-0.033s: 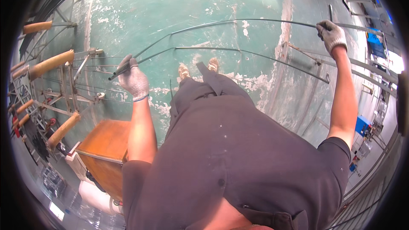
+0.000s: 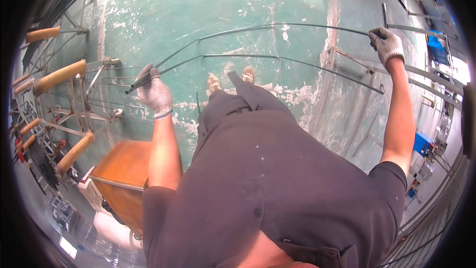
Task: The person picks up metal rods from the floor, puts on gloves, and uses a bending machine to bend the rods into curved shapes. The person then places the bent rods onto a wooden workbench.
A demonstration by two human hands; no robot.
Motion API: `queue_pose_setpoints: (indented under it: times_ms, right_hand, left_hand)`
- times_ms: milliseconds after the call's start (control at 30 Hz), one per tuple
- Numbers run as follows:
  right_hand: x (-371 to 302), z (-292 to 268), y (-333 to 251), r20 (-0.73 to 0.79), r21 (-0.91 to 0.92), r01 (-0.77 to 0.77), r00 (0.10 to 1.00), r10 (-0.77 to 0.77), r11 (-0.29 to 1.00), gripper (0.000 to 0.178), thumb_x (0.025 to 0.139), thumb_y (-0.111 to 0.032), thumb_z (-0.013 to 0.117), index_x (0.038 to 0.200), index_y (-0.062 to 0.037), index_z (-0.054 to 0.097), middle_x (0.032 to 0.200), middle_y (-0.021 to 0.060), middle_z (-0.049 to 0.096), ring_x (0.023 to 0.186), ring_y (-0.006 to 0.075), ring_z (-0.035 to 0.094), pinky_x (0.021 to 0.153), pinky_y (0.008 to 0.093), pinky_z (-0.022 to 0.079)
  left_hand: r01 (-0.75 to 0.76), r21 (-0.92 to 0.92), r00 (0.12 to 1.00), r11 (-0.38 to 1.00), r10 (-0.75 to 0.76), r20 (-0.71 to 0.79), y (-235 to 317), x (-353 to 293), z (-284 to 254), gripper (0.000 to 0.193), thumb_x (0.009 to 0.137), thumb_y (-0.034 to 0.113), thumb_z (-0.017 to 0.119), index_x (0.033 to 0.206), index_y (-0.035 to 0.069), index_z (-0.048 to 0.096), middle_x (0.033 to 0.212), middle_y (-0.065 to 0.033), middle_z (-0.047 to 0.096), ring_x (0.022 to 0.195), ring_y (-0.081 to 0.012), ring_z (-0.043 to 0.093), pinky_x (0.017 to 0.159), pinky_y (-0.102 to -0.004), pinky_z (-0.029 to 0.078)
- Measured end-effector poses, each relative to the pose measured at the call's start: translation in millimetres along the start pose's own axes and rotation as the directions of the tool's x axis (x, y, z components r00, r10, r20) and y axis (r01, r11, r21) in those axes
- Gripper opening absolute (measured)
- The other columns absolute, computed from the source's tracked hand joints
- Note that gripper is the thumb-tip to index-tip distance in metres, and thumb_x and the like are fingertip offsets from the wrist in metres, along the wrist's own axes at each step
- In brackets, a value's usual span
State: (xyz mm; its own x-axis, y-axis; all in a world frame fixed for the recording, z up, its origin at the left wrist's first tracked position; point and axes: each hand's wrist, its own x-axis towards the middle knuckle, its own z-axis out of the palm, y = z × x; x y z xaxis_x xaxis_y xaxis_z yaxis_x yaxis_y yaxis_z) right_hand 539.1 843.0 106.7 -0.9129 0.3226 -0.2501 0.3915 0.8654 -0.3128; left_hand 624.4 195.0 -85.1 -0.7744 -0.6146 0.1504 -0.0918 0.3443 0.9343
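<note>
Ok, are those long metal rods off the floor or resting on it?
Off the floor. The metal rods span between the gloved left hand and right hand, with the green floor visible beneath them.

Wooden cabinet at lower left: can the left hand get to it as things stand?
Probably not right away: the left hand is gripping the ends of the bent metal rods, raised above the wooden cabinet. Nothing visible blocks the path down.

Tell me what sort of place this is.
Probably a metalworking shop or small factory. Both gloved hands, left hand and right hand, grip long thin bent steel rods over a worn, paint-flaked green concrete floor, beside a metal rack with wooden-sleeved arms.
</note>
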Motion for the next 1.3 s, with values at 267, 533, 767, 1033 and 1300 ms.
queue_pose_setpoints:
  times_ms: [267,533,767,1033,1300]
  right_hand:
    - [-102,-2,26,0.120,0.146,-0.162,0.982,0.145,0.976,0.011,0.099,-0.008,0.072,0.104,0.0007,0.076,0.081,0.0019,0.070,0.071,0.0088,0.060,0.065,0.0276,0.050]
    - [-150,-7,38,0.150,0.152,-0.149,0.981,0.126,0.977,0.012,0.096,-0.007,0.073,0.104,0.0002,0.076,0.084,0.0025,0.072,0.077,0.0087,0.063,0.072,0.0277,0.053]
    - [-171,5,56,0.047,0.025,-0.115,0.992,0.114,0.993,0.017,0.094,-0.017,0.076,0.105,-0.0041,0.078,0.093,0.0068,0.078,0.086,0.0150,0.070,0.084,0.0325,0.056]
    - [-221,53,197,-0.283,0.816,0.055,0.906,0.314,0.576,0.058,0.093,0.006,0.060,0.150,-0.0012,0.058,0.131,0.0133,0.071,0.126,0.0252,0.067,0.107,0.0391,0.056]
    - [-166,180,123,0.027,0.704,-0.312,0.910,0.415,0.638,0.062,0.094,-0.011,0.081,0.153,-0.0110,0.060,0.110,0.0031,0.071,0.096,0.0116,0.068,0.088,0.0294,0.058]
  left_hand:
    - [0.001,0.002,0.990,1.000,-0.001,0.140,2,18,-4,0.015,0.102,0.004,0.071,0.116,0.000,0.074,0.111,-0.0092,0.076,0.104,-0.0181,0.069,0.097,-0.0344,0.055]
    - [-0.020,-0.122,0.991,0.992,0.036,0.131,10,34,5,0.012,0.104,0.007,0.071,0.111,-0.002,0.072,0.104,-0.0091,0.075,0.097,-0.0174,0.069,0.091,-0.0329,0.057]
    - [-0.054,-0.137,0.988,0.989,0.073,0.138,11,38,10,0.013,0.104,0.008,0.070,0.112,-0.002,0.071,0.103,-0.0093,0.075,0.096,-0.0170,0.070,0.089,-0.0319,0.059]
    - [-0.042,-0.135,0.986,0.990,0.063,0.153,4,39,2,0.013,0.104,0.009,0.070,0.112,-0.002,0.072,0.104,-0.0088,0.073,0.097,-0.0171,0.070,0.089,-0.0322,0.058]
    - [-0.054,-0.022,0.975,0.998,0.057,0.215,12,47,4,0.015,0.103,0.010,0.072,0.112,-0.002,0.072,0.106,-0.0102,0.074,0.098,-0.0179,0.070,0.091,-0.0325,0.058]
